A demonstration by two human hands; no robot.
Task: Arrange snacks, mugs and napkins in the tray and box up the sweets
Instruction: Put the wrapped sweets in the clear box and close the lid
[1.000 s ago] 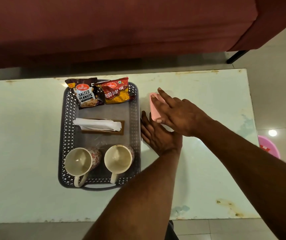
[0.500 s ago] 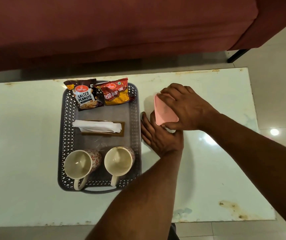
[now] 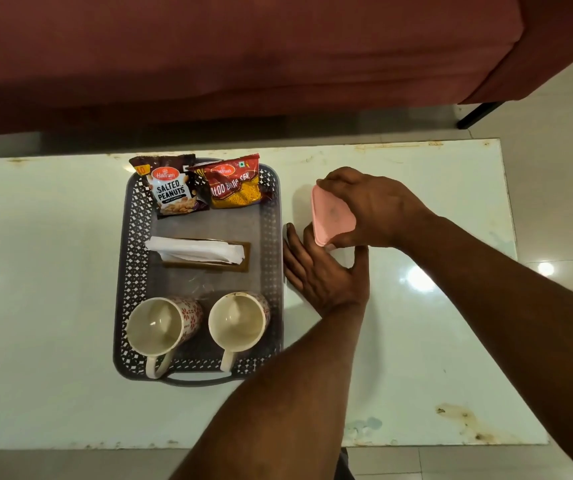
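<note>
Our right hand [image 3: 371, 206] curls over a pink lid [image 3: 332, 216], fingers on its far edge and thumb on its near edge, gripping it tilted just right of centre in the frame. Our left hand [image 3: 323, 271] lies open and flat beneath it, palm down on the white surface [image 3: 53, 306], fingers spread; whether a box sits under the lid we cannot tell. Just left of the hands stands the grey perforated tray [image 3: 271, 271]. At its upper end lean two Haldiram's packets: a brown one reading "SALTED PEANUTS" [image 3: 172, 190] and a red-and-yellow one reading "ALOO", the rest creased and unclear [image 3: 234, 183]. Mid-tray, white napkins [image 3: 195, 251] rest in a brown holder [image 3: 241, 261]. At the lower end stand two empty mugs, the left mug [image 3: 160, 329] red-patterned, the right mug [image 3: 238, 322] beside it, handles pointing to the frame's bottom.
</note>
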